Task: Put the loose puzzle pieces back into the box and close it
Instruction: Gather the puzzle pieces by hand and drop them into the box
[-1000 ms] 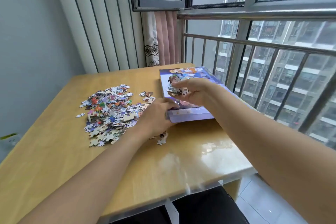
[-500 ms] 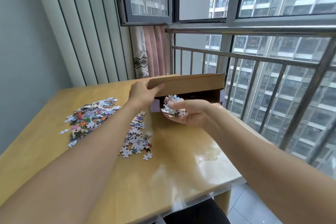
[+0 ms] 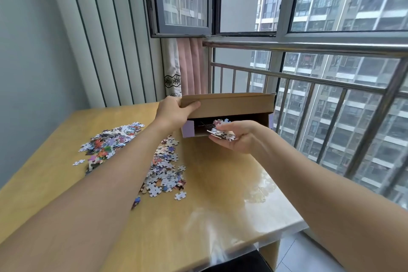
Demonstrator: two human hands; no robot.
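Left hand grips raised box lid; right hand cups puzzle pieces at box opening, should tip them well inside; piles remain on surface.

I see left hand gripping the raised box lid mid-frame; right hand holds puzzle pieces at the box opening. Loose pieces left of center on table.
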